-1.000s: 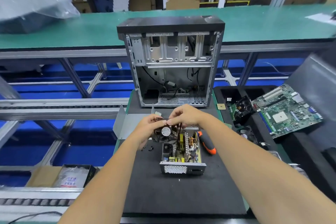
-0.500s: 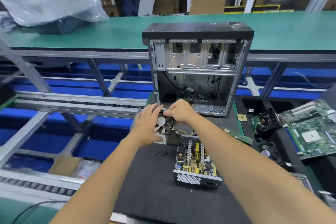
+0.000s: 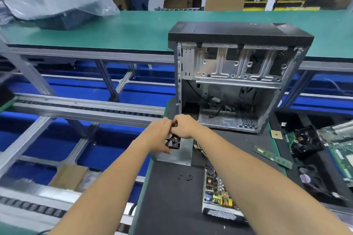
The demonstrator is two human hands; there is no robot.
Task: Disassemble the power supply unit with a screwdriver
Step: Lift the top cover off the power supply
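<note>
Your left hand (image 3: 159, 135) and right hand (image 3: 184, 126) both grasp the black fan (image 3: 173, 142) over the metal cover (image 3: 183, 153) at the mat's (image 3: 172, 196) far-left corner, beside the open power supply unit (image 3: 217, 196).

Open PC case (image 3: 236, 82) blocks the far side of the black mat (image 3: 172, 196). Opened power supply (image 3: 219, 194) sits mat center-right under the right forearm. Loose screws (image 3: 186, 175) lie just left of it. Metal cover (image 3: 183, 153) is at the mat's far-left corner. RAM stick (image 3: 273, 156) and parts tray (image 3: 315, 158) crowd the right. Near-left mat is bare.
</note>
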